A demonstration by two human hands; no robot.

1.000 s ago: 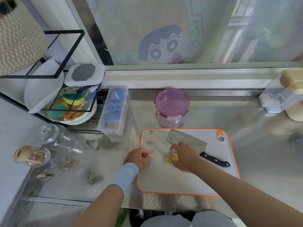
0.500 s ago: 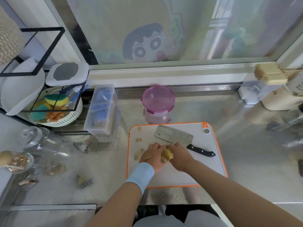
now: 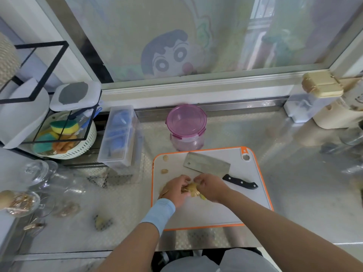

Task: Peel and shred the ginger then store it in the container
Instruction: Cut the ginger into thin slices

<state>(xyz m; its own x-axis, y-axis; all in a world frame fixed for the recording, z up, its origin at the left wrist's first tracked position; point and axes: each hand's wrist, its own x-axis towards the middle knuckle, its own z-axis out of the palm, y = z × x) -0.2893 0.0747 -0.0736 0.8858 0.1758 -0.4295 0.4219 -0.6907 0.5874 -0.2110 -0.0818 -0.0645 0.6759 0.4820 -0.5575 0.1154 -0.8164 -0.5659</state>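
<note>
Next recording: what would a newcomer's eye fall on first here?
The left hand and the right hand hold a yellowish piece of ginger together over the orange-rimmed cutting board in the middle. Behind them a cleaver lies flat on the board, and a purple-lidded container stands closed just beyond its far edge. A cartoon face on the window fills the background.

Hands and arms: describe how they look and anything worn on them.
The left hand and right hand are bare and ungloved. A snug light blue fabric wristband sits just behind the left hand. The right forearm is uncovered: no sleeve, watch or band shows.
</note>
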